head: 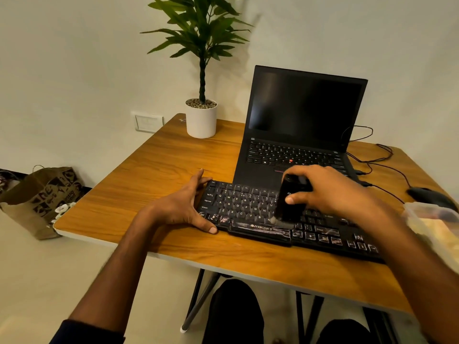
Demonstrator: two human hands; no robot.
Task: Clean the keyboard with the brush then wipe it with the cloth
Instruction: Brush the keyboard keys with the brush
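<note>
The black keyboard [273, 219] lies along the near edge of the wooden worktop [161, 165], running from the centre toward 4 o'clock. The left hand [183, 207] braces the keyboard's left end: fingers spread wide, thumb against the front corner and fingertips at the back corner, holding nothing. The right hand [332, 192] hovers over the middle of the keys, its grip closed around a dark brush [289, 204], thumb pressed on the near face of the handle. The brush points downward, and its pale bristle tip touches the keys just above the space bar; the tool is blurred.

At 3 o'clock, at the worktop's right edge, sits a clear plastic container [432, 227], its contents unclear. Just beyond it lies a black mouse [429, 194] with its cable trailing back. Directly behind the keyboard, at 12 o'clock, an open black laptop [303, 125] stands with a dark screen. At 11 o'clock, near the far corner, is a potted plant [201, 115] in a white pot. On the floor at 9 o'clock rests a brown paper bag [39, 197].
</note>
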